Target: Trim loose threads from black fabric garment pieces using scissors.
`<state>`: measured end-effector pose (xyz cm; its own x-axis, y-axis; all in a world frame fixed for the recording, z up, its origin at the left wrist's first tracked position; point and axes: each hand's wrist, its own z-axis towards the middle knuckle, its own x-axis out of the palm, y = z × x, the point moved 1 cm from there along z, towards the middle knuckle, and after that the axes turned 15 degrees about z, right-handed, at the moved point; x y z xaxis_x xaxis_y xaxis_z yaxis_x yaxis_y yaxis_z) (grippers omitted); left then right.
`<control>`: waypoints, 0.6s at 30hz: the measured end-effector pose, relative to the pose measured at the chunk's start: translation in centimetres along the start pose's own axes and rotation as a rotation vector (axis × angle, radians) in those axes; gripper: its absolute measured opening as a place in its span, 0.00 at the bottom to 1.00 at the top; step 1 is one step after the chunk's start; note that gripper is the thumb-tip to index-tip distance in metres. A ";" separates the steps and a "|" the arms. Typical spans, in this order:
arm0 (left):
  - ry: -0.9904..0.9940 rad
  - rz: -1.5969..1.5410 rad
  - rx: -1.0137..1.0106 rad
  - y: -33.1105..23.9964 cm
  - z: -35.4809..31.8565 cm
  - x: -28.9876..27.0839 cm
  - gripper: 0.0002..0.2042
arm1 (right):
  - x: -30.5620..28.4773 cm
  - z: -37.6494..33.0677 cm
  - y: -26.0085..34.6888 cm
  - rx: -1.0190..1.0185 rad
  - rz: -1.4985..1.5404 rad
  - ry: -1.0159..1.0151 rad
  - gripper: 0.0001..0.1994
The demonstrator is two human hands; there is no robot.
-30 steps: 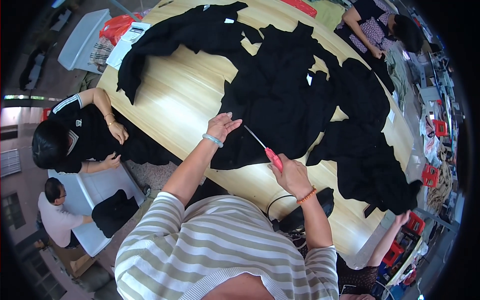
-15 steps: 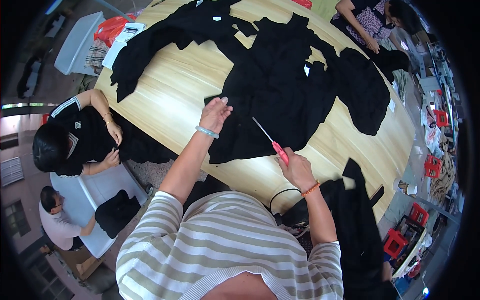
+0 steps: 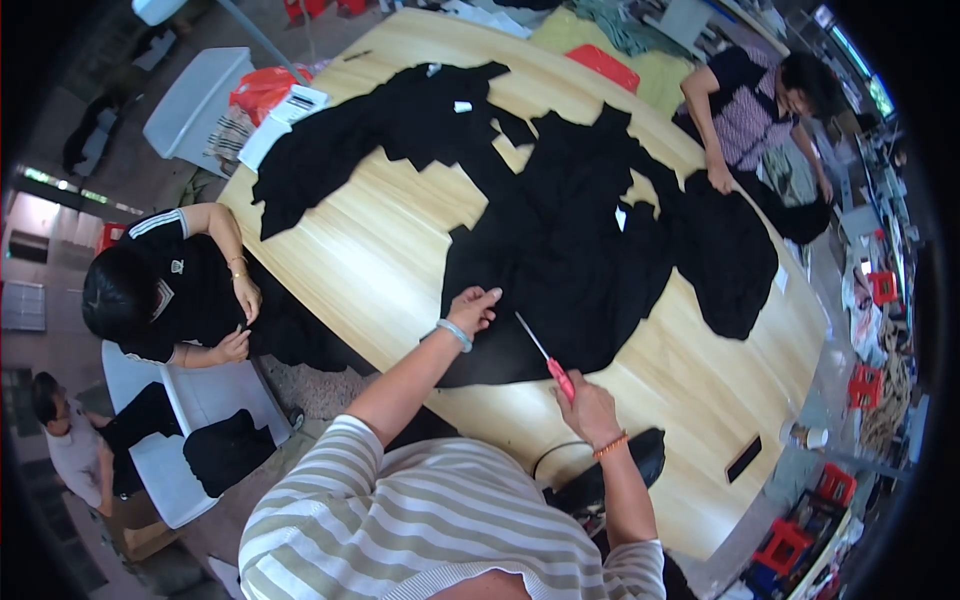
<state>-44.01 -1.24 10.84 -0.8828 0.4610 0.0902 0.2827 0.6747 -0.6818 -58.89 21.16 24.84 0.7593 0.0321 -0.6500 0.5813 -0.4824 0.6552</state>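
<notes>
A black garment lies spread on the pale wooden table, close in front of me. Over its near left part is my left hand, fingers curled and thumb against them; anything between them is too small to make out. My right hand grips the pink-red handle of a slim pointed metal tool. Its thin shaft points up and left over the cloth, toward my left hand, with a gap between. The exact kind of tool does not show.
More black garments lie along the table's far left. A phone-like black slab is at the right edge, near a paper cup. Co-workers sit at the left and far right, handling dark cloth. Red stools stand beyond.
The view has tilted, so the table sits lower in it. Black cloth beside my right forearm has gone from sight, baring the slab. The far-right co-worker has raised their head; the lower-left one has shifted left.
</notes>
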 end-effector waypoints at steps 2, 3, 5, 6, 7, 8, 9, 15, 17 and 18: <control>0.037 -0.149 -0.016 0.1 0.7 0.2 0.13 | -0.2 0.0 0.5 -0.010 -0.011 0.003 0.14; 0.016 -0.164 -0.011 0.1 0.9 0.2 0.12 | -0.2 0.1 0.7 -0.012 -0.009 0.007 0.14; -0.010 -0.135 0.000 0.0 0.5 0.3 0.12 | -0.3 0.2 0.9 -0.002 0.000 0.012 0.15; -0.037 -0.101 -0.003 0.0 0.3 0.2 0.12 | -0.4 0.4 0.9 -0.010 -0.005 0.006 0.15; -0.021 -0.053 0.018 0.0 0.1 0.0 0.11 | -0.4 0.5 0.8 -0.002 -0.017 0.031 0.15; -0.019 -0.055 0.025 0.0 0.0 0.0 0.11 | -0.4 0.5 0.8 0.007 -0.027 0.056 0.16; -0.021 -0.037 0.036 0.0 0.0 0.0 0.10 | -0.5 0.6 1.0 0.009 -0.034 0.078 0.16; -0.082 -0.014 0.083 -0.4 -1.0 0.1 0.07 | -0.6 0.5 1.6 0.028 -0.022 0.124 0.18; -0.119 0.001 0.086 -0.3 -1.5 0.3 0.07 | -0.6 0.3 1.4 0.039 -0.017 0.136 0.18; -0.171 0.007 0.143 -0.5 -1.6 0.2 0.08 | -0.9 0.2 1.4 0.016 -0.023 0.181 0.17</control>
<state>-43.74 -0.55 12.33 -0.9352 0.3527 -0.0316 0.2441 0.5774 -0.7791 -58.81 20.25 26.28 0.7867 0.1996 -0.5842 0.5958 -0.4934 0.6337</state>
